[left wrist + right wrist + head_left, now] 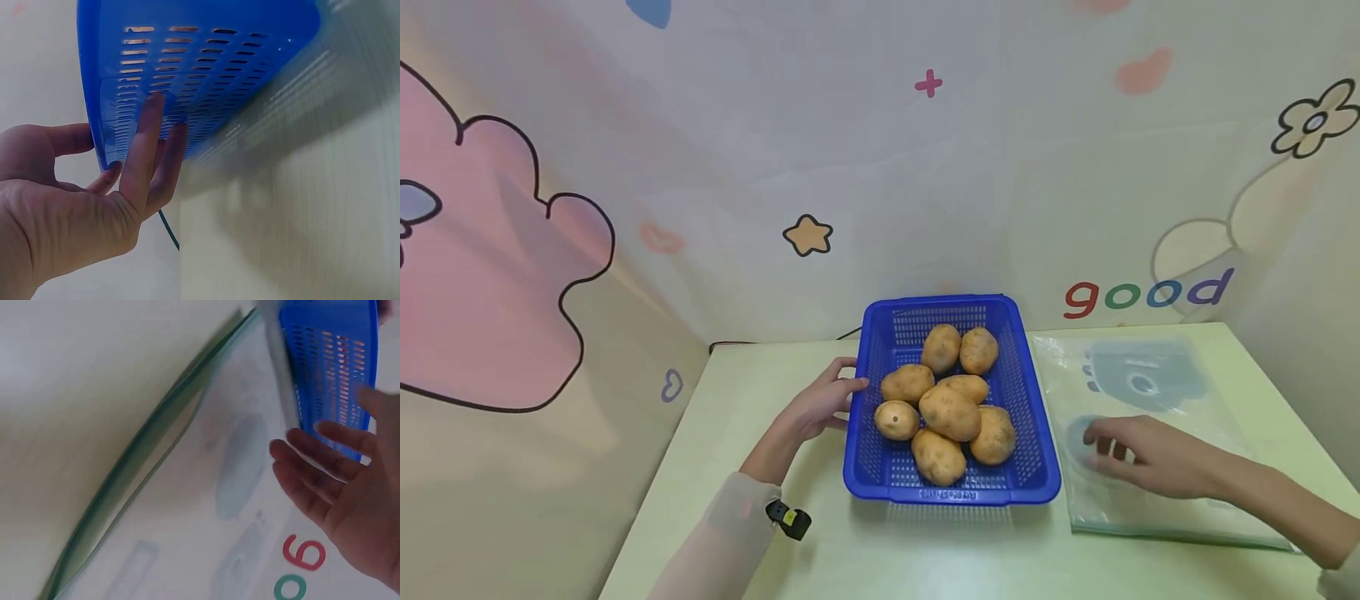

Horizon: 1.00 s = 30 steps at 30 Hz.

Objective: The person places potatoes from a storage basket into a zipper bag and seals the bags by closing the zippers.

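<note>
A blue plastic basket (952, 495) with slotted walls stands on the pale table and holds several potatoes (950, 412). My left hand (822, 404) is at its left side. In the left wrist view, that hand (81, 206) has its thumb at the rim and its longer fingers stretched against the slotted wall. On the right lies a flat, see-through zip bag (1157, 517) with a green seal edge and pale blue print. Over this bag hovers my right hand (1157, 454), fingers loosely bent and holding nothing. The right wrist view shows the same hand (356, 487) near the basket's wall.
A white cloth wall (880, 167) with cartoon prints rises behind the table (760, 375) and along both sides. A thin dark cord (848, 333) runs at the table's back edge, behind the basket. A dark strap device (789, 519) sits on the left wrist.
</note>
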Each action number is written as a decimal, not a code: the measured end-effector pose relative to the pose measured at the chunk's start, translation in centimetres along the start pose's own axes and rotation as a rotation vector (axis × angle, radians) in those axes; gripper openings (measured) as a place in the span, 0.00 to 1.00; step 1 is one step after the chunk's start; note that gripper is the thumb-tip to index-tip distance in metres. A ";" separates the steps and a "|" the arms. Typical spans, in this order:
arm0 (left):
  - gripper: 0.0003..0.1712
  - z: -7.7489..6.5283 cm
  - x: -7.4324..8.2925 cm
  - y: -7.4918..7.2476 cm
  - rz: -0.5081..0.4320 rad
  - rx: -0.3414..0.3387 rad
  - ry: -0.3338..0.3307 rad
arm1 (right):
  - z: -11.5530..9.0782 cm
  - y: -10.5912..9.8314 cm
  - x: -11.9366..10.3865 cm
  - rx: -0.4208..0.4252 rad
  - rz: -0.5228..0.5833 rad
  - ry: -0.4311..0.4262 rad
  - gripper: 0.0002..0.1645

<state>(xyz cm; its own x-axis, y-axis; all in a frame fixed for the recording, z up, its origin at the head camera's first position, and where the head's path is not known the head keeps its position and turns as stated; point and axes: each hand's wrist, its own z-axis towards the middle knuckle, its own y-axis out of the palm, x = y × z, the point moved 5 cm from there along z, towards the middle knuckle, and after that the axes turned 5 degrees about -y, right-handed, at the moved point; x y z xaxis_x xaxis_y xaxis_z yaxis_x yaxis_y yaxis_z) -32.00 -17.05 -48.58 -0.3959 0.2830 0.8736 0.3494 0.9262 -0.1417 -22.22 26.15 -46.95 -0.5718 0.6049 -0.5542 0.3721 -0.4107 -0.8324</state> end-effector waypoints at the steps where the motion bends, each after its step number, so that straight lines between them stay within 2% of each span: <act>1: 0.33 0.1 0.0 0.1 -0.001 -0.005 -0.001 | -1.0 0.1 0.4 -0.033 -0.046 -0.021 0.12; 3: 0.33 0.2 0.0 0.2 -0.006 -0.011 -0.011 | -2.9 0.5 1.4 -0.094 -0.099 -0.041 0.15; 6: 0.33 0.2 0.1 0.3 -0.009 -0.014 -0.019 | -5.6 1.2 2.8 -0.138 -0.141 -0.043 0.20; 10: 0.33 0.2 0.2 0.4 -0.005 -0.027 -0.007 | -8.4 2.5 4.1 -0.191 -0.167 0.030 0.26; 13: 0.33 0.0 0.2 0.3 -0.004 -0.026 -0.012 | -9.5 3.2 4.5 -0.209 -0.198 0.078 0.26; 15: 0.32 0.0 0.2 0.1 -0.004 -0.021 -0.012 | -9.7 3.4 4.5 -0.173 -0.234 0.045 0.25; 21: 0.32 0.1 0.0 -0.1 -0.013 -0.016 -0.004 | -9.7 3.3 4.0 0.012 -0.336 -0.169 0.26; 23: 0.32 0.0 -0.1 -0.1 -0.014 -0.014 -0.005 | -9.6 3.4 3.9 0.042 -0.346 -0.196 0.27; 30: 0.32 0.2 -0.2 0.1 -0.017 -0.015 0.002 | -9.6 3.4 4.0 0.052 -0.336 -0.206 0.28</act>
<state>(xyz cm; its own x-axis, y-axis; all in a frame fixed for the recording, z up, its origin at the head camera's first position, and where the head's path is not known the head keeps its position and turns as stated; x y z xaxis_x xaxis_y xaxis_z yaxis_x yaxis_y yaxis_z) -32.05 -16.98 -48.87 -0.4006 0.2667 0.8766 0.3553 0.9271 -0.1197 -16.25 33.79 -52.08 -0.7918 0.5644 -0.2335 0.1050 -0.2508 -0.9623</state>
